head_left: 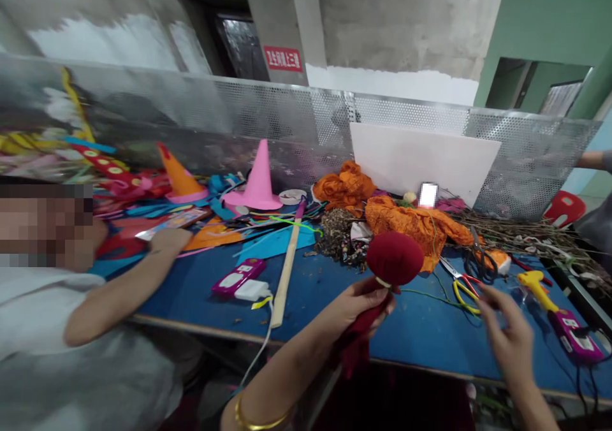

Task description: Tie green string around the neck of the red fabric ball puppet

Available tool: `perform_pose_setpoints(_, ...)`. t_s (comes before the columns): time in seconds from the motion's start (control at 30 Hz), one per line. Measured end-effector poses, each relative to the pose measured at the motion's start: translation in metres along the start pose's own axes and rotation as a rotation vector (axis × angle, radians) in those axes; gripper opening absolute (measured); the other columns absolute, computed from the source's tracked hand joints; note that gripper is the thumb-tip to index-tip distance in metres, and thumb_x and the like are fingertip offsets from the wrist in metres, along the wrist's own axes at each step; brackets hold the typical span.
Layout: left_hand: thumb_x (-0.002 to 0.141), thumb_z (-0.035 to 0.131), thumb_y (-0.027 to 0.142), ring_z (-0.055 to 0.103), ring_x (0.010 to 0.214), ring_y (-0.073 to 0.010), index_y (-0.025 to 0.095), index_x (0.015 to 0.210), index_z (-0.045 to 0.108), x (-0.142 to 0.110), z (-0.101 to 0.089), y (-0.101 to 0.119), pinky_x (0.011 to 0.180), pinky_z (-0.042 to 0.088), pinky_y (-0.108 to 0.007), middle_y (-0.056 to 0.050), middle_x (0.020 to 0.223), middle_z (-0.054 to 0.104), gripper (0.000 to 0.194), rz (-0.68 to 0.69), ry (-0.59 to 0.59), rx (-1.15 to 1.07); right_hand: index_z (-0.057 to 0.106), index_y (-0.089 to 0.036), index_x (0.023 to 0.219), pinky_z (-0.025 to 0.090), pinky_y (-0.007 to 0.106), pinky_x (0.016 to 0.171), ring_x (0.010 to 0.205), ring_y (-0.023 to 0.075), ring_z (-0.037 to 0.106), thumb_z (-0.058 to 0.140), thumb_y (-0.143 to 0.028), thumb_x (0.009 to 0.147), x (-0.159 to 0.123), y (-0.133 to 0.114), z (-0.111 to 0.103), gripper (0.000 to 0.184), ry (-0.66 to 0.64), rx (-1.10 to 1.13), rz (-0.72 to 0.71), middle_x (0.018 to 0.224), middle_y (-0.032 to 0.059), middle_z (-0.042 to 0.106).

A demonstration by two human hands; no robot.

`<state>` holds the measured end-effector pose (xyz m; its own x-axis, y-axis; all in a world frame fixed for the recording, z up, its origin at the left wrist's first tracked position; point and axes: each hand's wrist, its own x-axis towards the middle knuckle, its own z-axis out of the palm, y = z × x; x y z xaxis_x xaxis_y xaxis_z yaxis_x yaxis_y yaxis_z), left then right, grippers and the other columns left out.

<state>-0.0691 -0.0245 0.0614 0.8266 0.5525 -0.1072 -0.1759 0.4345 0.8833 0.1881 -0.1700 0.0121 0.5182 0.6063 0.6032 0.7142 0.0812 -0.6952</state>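
My left hand (356,306) is closed around the gathered tail of a dark red cloth ball (394,259) and holds it upright above the blue table (421,329). My right hand (509,332) hovers to the right, near yellow-handled scissors (463,287) and a thin green string. Its fingers are blurred, so whether they pinch anything is unclear. Orange cloth (415,224) lies just behind the ball.
A seated person in white (71,348) leans on the table at left, one hand on coloured paper. A pink cone (259,179), an orange cone (178,176), a wooden stick (287,268), a yellow glue gun (538,287), dry twigs (516,230) and a white board (421,160) crowd the table before a perforated metal screen.
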Motion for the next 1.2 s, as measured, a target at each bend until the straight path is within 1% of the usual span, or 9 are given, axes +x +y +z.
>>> perform_pose_setpoints(0.07,0.071,0.078,0.046,0.042,0.038,-0.0032,0.015,0.094,0.061,0.005,0.006,-0.003,0.035,0.029,-0.018,0.001,0.069,0.061,0.042,-0.021,-0.005,-0.018,0.063,-0.023,0.119,0.047,0.039,0.095,0.109,0.0269,0.062,0.067,-0.045,0.081,-0.009,-0.031,0.045,0.045,-0.29,0.381,0.09,0.119,0.0111,0.067)
perform_pose_setpoints(0.17,0.066,0.081,0.045,0.044,0.037,-0.0033,0.014,0.091,0.061,0.01,0.012,-0.006,0.035,0.029,-0.017,-0.001,0.069,0.064,0.045,-0.03,0.014,-0.035,0.06,-0.023,0.12,0.051,0.037,0.088,0.102,0.025,0.064,0.073,-0.056,0.072,-0.021,-0.068,0.101,0.06,-0.607,0.922,0.294,0.114,0.0093,0.067)
perform_pose_setpoints(0.3,0.069,0.08,0.042,0.043,0.038,-0.0018,0.013,0.093,0.063,0.004,0.003,-0.002,0.036,0.028,-0.017,-0.004,0.078,0.068,0.041,0.002,0.073,-0.052,0.067,-0.018,0.083,0.05,0.028,0.067,0.065,0.0149,0.058,0.061,-0.058,0.082,-0.033,-0.077,0.123,0.041,-0.891,0.861,0.345,0.07,0.0012,0.062)
perform_pose_setpoints(0.4,0.074,0.075,0.043,0.036,0.034,-0.0018,0.014,0.095,0.063,0.0,-0.012,-0.001,0.035,0.025,-0.018,0.001,0.065,0.062,0.038,-0.002,0.103,-0.018,0.064,-0.018,0.07,0.044,0.026,0.063,0.06,0.0132,0.052,0.045,-0.052,0.094,-0.033,-0.061,0.11,0.045,-0.727,0.622,0.152,0.062,0.0,0.052)
perform_pose_setpoints(0.57,0.07,0.075,0.051,0.034,0.033,-0.0042,0.014,0.086,0.062,0.008,-0.026,-0.016,0.035,0.024,-0.017,0.007,0.044,0.045,0.043,-0.082,0.09,0.035,0.067,-0.02,0.07,0.042,0.041,0.096,0.112,0.0267,0.053,0.047,-0.048,0.094,-0.02,-0.053,0.099,0.043,-0.316,0.783,0.021,0.101,0.0102,0.06)
perform_pose_setpoints(0.67,0.067,0.077,0.05,0.038,0.037,-0.0037,0.015,0.085,0.06,0.015,-0.023,-0.027,0.036,0.027,-0.017,0.006,0.057,0.053,0.043,-0.108,0.106,0.016,0.065,-0.021,0.065,0.043,0.047,0.095,0.101,0.0266,0.058,0.048,-0.052,0.092,-0.011,-0.066,0.106,0.045,-0.303,1.053,0.143,0.083,0.0081,0.061)
perform_pose_setpoints(0.8,0.066,0.079,0.043,0.046,0.047,-0.0056,0.015,0.086,0.064,0.019,-0.016,-0.032,0.048,0.038,-0.018,0.004,0.065,0.058,0.038,-0.041,0.118,0.041,0.057,-0.02,0.055,0.045,0.033,0.063,0.057,0.0152,0.048,0.057,-0.053,0.086,-0.001,-0.078,0.109,0.045,-0.386,1.252,0.377,0.056,-0.0009,0.044)
perform_pose_setpoints(0.97,0.066,0.08,0.034,0.062,0.088,-0.0175,0.016,0.095,0.068,0.02,-0.012,-0.034,0.088,0.045,-0.029,-0.004,0.09,0.069,0.037,0.078,0.102,0.077,0.057,-0.017,0.052,0.031,0.026,0.052,0.054,0.012,0.04,0.065,-0.043,0.083,-0.003,-0.082,0.095,0.041,-0.41,1.052,0.559,0.053,-0.0007,0.045)
perform_pose_setpoints(1.2,0.069,0.076,0.033,0.061,0.1,-0.0225,0.015,0.106,0.066,0.012,-0.018,-0.036,0.099,0.04,-0.035,-0.008,0.103,0.071,0.042,0.064,0.126,0.142,0.057,-0.018,0.05,0.033,0.027,0.052,0.053,0.0125,0.041,0.063,-0.042,0.084,-0.016,-0.084,0.085,0.043,-0.337,0.915,0.54,0.05,-0.0001,0.048)
